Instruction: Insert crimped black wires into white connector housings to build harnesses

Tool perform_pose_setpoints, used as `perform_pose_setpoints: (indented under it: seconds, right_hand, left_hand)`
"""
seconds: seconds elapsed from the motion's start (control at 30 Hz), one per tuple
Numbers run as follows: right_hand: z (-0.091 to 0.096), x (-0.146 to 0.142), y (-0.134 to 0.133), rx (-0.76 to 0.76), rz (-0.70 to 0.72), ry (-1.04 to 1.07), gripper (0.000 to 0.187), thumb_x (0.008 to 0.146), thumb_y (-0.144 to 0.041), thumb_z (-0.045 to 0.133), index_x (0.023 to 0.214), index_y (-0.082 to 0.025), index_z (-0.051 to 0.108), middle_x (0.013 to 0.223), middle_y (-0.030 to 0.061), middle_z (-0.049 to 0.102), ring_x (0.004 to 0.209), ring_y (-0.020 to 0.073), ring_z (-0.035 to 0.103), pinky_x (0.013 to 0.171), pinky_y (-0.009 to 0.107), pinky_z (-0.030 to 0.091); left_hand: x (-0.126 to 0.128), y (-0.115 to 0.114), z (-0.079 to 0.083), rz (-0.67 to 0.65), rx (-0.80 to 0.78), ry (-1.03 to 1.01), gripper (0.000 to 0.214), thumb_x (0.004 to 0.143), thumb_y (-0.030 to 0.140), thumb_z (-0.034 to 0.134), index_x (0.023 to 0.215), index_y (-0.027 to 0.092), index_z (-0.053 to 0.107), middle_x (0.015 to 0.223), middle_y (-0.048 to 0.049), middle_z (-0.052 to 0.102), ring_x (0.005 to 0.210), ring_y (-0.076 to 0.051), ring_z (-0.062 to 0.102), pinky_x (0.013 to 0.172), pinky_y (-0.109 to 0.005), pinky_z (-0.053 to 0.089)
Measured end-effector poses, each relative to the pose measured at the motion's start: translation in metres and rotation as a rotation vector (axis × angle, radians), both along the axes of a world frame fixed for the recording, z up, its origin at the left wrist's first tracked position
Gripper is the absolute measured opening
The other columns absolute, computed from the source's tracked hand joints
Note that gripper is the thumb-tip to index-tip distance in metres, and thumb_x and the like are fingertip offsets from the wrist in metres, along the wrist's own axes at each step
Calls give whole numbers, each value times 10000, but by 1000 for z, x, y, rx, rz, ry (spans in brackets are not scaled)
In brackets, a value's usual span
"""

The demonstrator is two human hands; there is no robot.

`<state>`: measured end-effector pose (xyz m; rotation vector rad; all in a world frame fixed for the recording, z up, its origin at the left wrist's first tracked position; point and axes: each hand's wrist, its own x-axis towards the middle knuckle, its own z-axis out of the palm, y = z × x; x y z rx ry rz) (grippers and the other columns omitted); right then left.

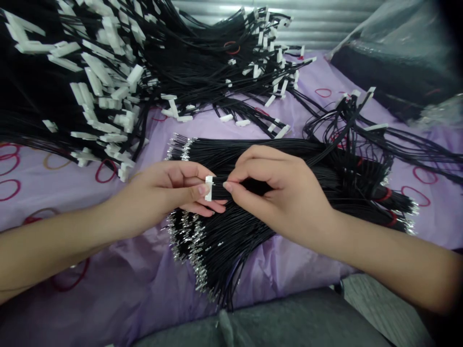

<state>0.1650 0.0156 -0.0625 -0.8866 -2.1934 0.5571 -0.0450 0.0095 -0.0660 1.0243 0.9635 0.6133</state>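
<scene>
— What did you see in the hands at that moment?

— I saw the left hand [177,188] closed around a small white plastic connector [209,188], pinched between thumb and fingers. The connector was short and rectangular, held upright, just above the middle of the wire bundle.

— And the other hand?

— The right hand [285,193] was closed too, its fingertips pinching a thin black wire [218,181] right at the connector. The wire touched the white housing; I could not tell how deep it sat inside.

— What lay under them?

— A thick bundle of loose black wires [217,241] with silver crimped terminals at the ends, lying on a purple plastic sheet [137,284]. The terminals looked bright and small, spread like a fan near the front edge.

— Anything more on the sheet?

— Behind the hands I saw a big pile of finished harnesses [108,82], black wires ending in white connectors. Red rubber bands [104,171] lay on the sheet at the left, and a clear plastic bag [398,62] stood at the far right.
</scene>
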Motion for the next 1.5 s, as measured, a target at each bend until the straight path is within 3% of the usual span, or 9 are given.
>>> perform_pose_setpoints:
  seconds: [0.2,0.4,0.5,0.67,0.8,0.97,1.2,1.37,1.5]
  right_hand:
    - [-7,-5,3,10,31,35,146,873,-103,648,731,-129,676,764,16,621,717,95,569,647,221,447]
    - [-9,-4,3,31,17,-10,134,882,-114,633,750,-119,654,766,17,603,713,99,556,645,231,445]
    - [-8,-1,2,147,25,-62,86,903,-126,603,839,-114,659,845,48,618,794,131,567,709,265,475]
    - [-3,5,3,410,40,-229,216,960,-142,503,843,-141,685,902,78,602,855,184,526,745,345,440]
    - [-2,7,4,430,56,-307,241,974,-168,510,859,-136,720,896,80,608,837,195,511,742,374,391]
    - [-6,7,4,455,36,-252,220,969,-165,531,840,-143,708,882,70,619,830,185,521,740,359,396]
    - [-7,7,4,372,-2,-207,186,951,-167,546,849,-136,699,903,86,639,873,206,570,767,375,443]
    - [-3,3,-2,195,-67,-213,62,888,-143,626,873,-138,686,920,77,629,884,212,572,776,375,449]
    - [5,0,-7,22,-86,-203,68,867,-114,638,810,-142,662,880,48,614,863,191,560,770,360,422]
  left_hand:
    - [3,-5,3,19,71,8,46,865,170,718,821,167,709,760,-9,784,796,-150,774,693,-148,619]
    - [0,-2,1,15,22,-6,41,866,134,704,824,139,704,746,-11,780,804,-168,781,705,-176,631]
    - [0,0,0,29,-24,-17,12,864,155,705,862,146,713,794,-40,802,801,-185,787,695,-201,641]
    - [1,1,0,40,-48,-54,39,842,120,720,826,155,721,741,-11,788,820,-212,791,689,-214,649]
    - [1,2,0,41,-43,-47,70,833,96,729,809,162,727,720,14,779,806,-205,792,673,-187,642]
    - [-1,1,0,31,-62,-64,59,841,116,735,812,166,726,724,14,778,841,-226,790,696,-214,651]
    - [-2,2,0,17,-66,-43,66,866,118,702,823,166,720,770,-25,800,849,-217,790,708,-220,651]
    - [-2,1,-5,-9,-6,-19,19,887,173,699,892,178,716,819,-40,809,844,-205,788,703,-211,646]
    - [1,-2,0,14,72,37,25,880,145,692,873,164,705,798,-24,798,825,-178,783,691,-177,636]
